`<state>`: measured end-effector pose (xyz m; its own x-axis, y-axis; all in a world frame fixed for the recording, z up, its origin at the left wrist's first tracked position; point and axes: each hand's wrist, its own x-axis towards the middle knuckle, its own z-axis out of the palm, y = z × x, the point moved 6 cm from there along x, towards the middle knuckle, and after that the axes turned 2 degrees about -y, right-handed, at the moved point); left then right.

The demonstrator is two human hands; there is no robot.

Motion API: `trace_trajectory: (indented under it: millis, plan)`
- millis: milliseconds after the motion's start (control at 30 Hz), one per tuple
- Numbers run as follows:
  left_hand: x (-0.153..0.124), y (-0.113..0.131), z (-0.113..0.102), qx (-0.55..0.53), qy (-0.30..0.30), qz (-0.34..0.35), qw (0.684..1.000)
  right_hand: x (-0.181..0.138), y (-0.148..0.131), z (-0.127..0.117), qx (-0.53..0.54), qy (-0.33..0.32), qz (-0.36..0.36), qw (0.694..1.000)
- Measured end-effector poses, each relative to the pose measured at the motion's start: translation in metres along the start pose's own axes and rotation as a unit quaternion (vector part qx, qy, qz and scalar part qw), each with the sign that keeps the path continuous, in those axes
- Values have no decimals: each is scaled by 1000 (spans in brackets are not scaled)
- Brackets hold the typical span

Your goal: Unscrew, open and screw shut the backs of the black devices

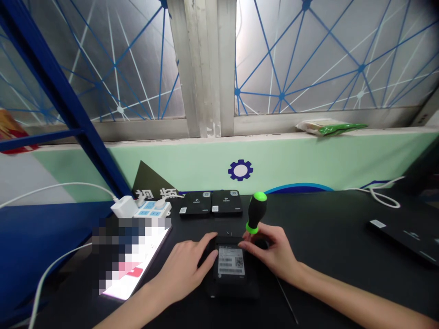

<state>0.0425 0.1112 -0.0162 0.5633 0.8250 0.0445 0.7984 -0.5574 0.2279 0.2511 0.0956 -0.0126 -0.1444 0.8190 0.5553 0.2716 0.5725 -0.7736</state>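
A black box-shaped device (231,284) with a white printed label (231,261) lies on the dark table in front of me. My left hand (187,260) grips its left side, thumb on the top face and forefinger at the far corner. My right hand (272,249) pinches a screwdriver (257,210) with a black and green handle low down, near its shaft. The screwdriver stands nearly upright over the device's far right corner; its tip is hidden by my fingers. Small screws (229,233) lie just beyond the device. A thin dark rod (287,301) extends from under my right hand.
Two black boxes (195,204) stand side by side at the wall. A lit tablet-like screen (137,269), partly blurred out, lies left, near a power strip (154,209) with a white plug and cables. Another black box (404,240) lies far right. A green packet (331,128) rests on the sill.
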Motion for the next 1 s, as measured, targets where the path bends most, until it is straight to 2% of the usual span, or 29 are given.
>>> trace_trajectory:
  millis: [167, 500, 733, 1000]
  plan:
    - [0, 1, -1, 2, -1, 0, 1000, -1, 0, -2, 2, 11, 13, 1000]
    - [0, 0, 0, 13, 10, 7, 1000, 0, -11, 0, -2, -33, -28, 999]
    - [0, 2, -1, 15, -3, 10, 1000, 0, -14, 1, -24, -58, -41, 997]
    - [-1, 0, -1, 8, 2, 4, 1000, -3, 3, -2, 12, 14, 19, 1000]
